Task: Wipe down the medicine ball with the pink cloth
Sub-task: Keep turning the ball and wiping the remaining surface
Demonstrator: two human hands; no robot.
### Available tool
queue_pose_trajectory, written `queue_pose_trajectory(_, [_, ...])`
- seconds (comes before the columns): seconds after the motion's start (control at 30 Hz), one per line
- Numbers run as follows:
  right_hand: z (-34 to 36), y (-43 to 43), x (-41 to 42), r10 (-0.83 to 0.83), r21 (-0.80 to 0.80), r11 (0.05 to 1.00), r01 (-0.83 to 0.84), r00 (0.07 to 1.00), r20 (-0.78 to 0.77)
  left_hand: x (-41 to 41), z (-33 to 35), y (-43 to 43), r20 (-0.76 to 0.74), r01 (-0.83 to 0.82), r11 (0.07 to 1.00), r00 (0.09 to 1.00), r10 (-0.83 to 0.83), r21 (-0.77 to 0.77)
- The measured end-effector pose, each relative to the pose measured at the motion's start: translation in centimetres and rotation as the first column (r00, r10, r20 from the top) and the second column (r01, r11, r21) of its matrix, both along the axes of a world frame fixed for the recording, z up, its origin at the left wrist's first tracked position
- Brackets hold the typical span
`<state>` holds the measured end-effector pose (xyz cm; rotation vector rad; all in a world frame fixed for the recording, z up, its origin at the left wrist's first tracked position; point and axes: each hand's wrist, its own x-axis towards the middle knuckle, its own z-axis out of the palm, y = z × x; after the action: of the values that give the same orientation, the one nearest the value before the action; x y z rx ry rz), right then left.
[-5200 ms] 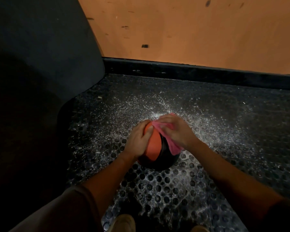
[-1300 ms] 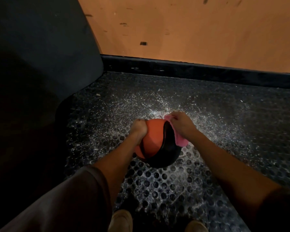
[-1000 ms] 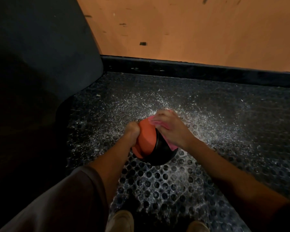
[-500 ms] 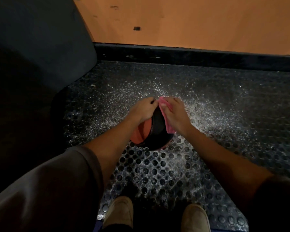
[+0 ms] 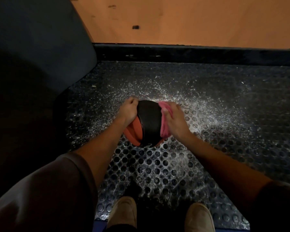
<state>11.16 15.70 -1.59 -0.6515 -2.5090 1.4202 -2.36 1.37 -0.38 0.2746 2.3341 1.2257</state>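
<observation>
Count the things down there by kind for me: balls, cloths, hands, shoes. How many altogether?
Balls: 1, the medicine ball
Cloths: 1, the pink cloth
Hands: 2, left hand and right hand
Shoes: 2, left shoe and right shoe
Total: 6

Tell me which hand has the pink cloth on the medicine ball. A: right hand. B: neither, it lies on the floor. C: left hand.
A: the right hand presses the pink cloth against the medicine ball; the left hand holds its other side bare.
</observation>
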Motion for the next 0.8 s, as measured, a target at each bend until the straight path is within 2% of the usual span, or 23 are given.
queue_pose_trajectory(0.07, [-1.3, 0.3, 0.5, -0.108, -0.093, 0.989, 0.111, 0.993, 0.044, 0.4, 0.1, 0.0, -0.01, 0.01, 1.0, 1.0, -0.01, -0.01])
queue_pose_trajectory(0.13, [-0.5, -0.1, -0.3, -0.145, -0.088, 0.985, 0.148, 0.989, 0.04, 0.5, 0.4, 0.3, -0.023, 0.0, 1.0, 1.0, -0.001, -0.024])
queue_pose_trajectory(0.27, [1.6, -1.2, -0.5, 0.057, 0.055, 0.997, -0.054, 0.997, -0.058, 0.1, -0.3, -0.2, 0.037, -0.087, 0.996, 0.996, 0.087, 0.006])
queue_pose_trajectory(0.3, [1.2, -1.2, 0.2, 0.05, 0.051, 0.998, -0.047, 0.997, -0.057, 0.2, -0.6, -0.5, 0.06, -0.105, 0.994, 0.993, 0.103, 0.022])
queue_pose_trajectory(0.43, [-0.8, -0.9, 1.2, -0.177, -0.098, 0.978, 0.186, 0.98, 0.094, 1.1, -0.2, -0.8, 0.06, -0.13, 0.991, 0.99, 0.127, 0.042])
queue_pose_trajectory(0.5, [-0.4, -0.6, -0.4, -0.226, -0.111, 0.964, 0.24, 0.966, 0.125, 1.5, -0.1, -0.5, 0.038, -0.14, 0.99, 0.99, 0.139, 0.028])
queue_pose_trajectory(0.67, [1.9, -1.6, -1.2, 0.014, 0.11, 0.994, -0.008, 0.998, -0.055, 1.5, -0.5, -1.1, 0.056, -0.164, 0.983, 0.985, 0.16, 0.08])
queue_pose_trajectory(0.73, [1.2, -2.0, 0.2, -0.016, 0.053, 0.998, 0.019, 0.998, -0.064, 1.5, -0.8, -1.6, 0.074, -0.164, 0.979, 0.985, 0.156, 0.122])
queue_pose_trajectory(0.8, [0.0, -1.5, 0.7, -0.12, -0.053, 0.991, 0.121, 0.992, 0.027, 2.2, -0.8, -1.8, 0.066, -0.152, 0.976, 0.988, 0.143, 0.157])
